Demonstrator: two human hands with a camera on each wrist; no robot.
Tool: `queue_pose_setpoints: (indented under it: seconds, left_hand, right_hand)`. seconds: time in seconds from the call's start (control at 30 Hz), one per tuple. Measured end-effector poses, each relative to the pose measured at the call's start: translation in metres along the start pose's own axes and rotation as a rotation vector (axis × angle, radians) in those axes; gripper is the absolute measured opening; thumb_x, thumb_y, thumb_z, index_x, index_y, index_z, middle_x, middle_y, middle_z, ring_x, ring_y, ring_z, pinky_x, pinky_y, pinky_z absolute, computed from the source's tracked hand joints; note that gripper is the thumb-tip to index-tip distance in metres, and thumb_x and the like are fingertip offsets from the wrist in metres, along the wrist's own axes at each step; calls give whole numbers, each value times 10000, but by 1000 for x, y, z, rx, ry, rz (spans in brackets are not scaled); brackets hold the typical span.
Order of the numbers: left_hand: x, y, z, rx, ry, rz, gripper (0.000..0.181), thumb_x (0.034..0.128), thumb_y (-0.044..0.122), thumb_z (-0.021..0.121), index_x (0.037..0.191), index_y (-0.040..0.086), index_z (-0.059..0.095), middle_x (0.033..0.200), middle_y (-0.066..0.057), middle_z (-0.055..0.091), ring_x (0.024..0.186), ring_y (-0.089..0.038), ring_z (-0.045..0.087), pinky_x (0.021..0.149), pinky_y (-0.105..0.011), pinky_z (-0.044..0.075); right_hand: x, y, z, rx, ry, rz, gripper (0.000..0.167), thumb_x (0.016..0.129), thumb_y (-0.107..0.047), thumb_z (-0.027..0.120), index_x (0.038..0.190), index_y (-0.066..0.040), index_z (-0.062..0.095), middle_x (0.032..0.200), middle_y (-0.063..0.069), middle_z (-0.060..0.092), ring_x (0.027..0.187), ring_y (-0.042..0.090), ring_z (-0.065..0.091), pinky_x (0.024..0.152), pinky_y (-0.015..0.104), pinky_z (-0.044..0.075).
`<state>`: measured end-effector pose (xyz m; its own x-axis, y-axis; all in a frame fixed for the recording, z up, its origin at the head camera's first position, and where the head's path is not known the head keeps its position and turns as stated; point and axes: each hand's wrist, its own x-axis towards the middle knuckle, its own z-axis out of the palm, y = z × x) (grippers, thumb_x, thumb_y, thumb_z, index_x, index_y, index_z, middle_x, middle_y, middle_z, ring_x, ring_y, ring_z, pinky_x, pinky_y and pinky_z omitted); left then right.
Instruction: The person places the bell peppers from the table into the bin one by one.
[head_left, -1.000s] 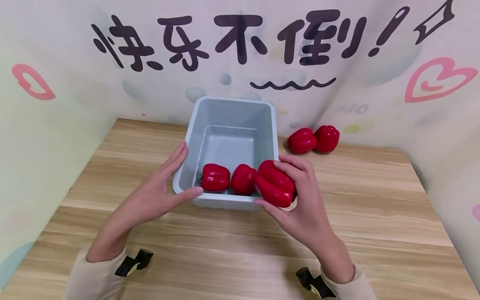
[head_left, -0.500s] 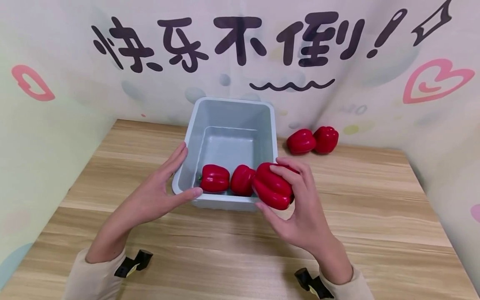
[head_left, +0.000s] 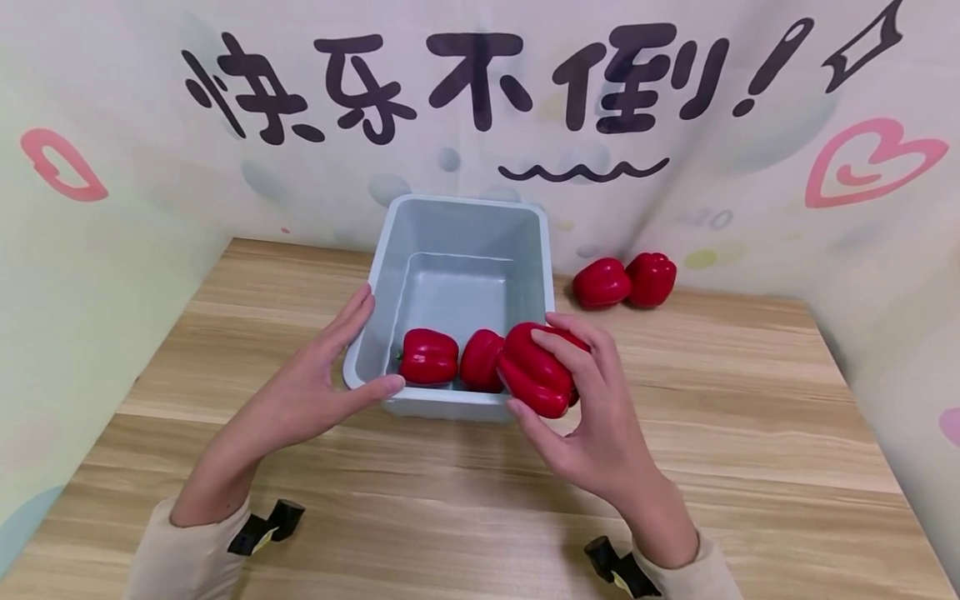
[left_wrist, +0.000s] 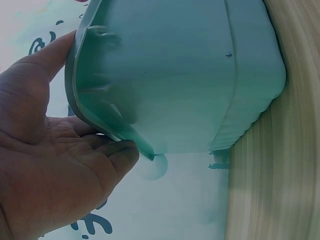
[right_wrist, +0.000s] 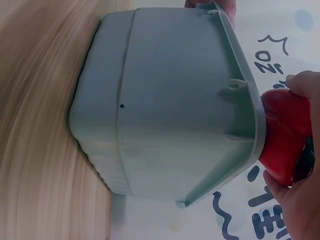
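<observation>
At the left, my left hand rests spread on the grey bin, thumb on the near rim, fingers along the left side. Inside, by the near wall, lies one red pepper, then a second pepper. Over the near right corner, my right hand grips a third pepper. Farther right, two more peppers sit on the table.

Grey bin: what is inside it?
In the grey bin, a left red pepper and a middle red pepper lie at the near end, bare floor behind. A third red pepper, held at the rim, covers the near right corner; what lies beneath is hidden.
</observation>
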<state>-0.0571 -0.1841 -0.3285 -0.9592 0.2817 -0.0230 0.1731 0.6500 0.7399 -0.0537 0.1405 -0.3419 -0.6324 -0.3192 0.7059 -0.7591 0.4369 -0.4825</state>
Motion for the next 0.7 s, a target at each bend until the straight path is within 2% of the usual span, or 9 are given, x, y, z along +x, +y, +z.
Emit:
queue_pose_setpoints:
  seconds: [0.13,0.23,0.37,0.43,0.6,0.7]
  left_hand:
    - [0,-1,0,-4,0,3,1021,964,474,761,1712,214,118,1803,79,17,1685,-314,88,1259,-715,273]
    - [0,-1,0,-4,-1,3,1020,965,472,760,1712,210,118,1803,77,17,1685,-318,90,1260,-712,274]
    - [0,0,0,8,-2,-4,1017,966,485,753,1713,223,115,1803,84,17,1683,-330,98,1249,-722,284]
    - [0,1,-1,14,-4,-11,1016,966,497,749,1713,233,113,1802,91,16,1682,-333,102,1243,-727,289]
    - [0,2,-1,21,-6,-15,1017,966,502,747,1713,234,112,1803,90,18,1682,-332,105,1244,-720,295]
    - [0,2,-1,18,-6,-15,1018,966,501,747,1713,231,112,1803,89,19,1682,-330,106,1240,-716,307]
  right_hand:
    - [0,0,1,-22,-35,-1,625,990,-487,688,1409,-31,600,1517,215,526,1407,328,515,1083,151,506]
    - [0,-1,2,-46,-71,5,635,945,-422,782,1426,-52,596,1545,187,512,1432,322,496,1051,279,584]
    - [1,-3,2,-65,-93,16,729,821,-267,912,1441,-67,586,1568,176,494,1444,315,483,969,452,642]
    - [1,-3,2,-66,-93,20,768,795,-229,928,1457,-64,576,1577,180,485,1443,325,485,976,445,639]
    - [1,-2,4,-80,-136,55,844,828,-205,913,1554,-78,502,1635,171,438,1487,333,471,1132,328,547]
    - [0,-1,6,-98,-165,75,909,818,-179,919,1596,-98,457,1662,149,415,1522,310,445,1166,353,521]
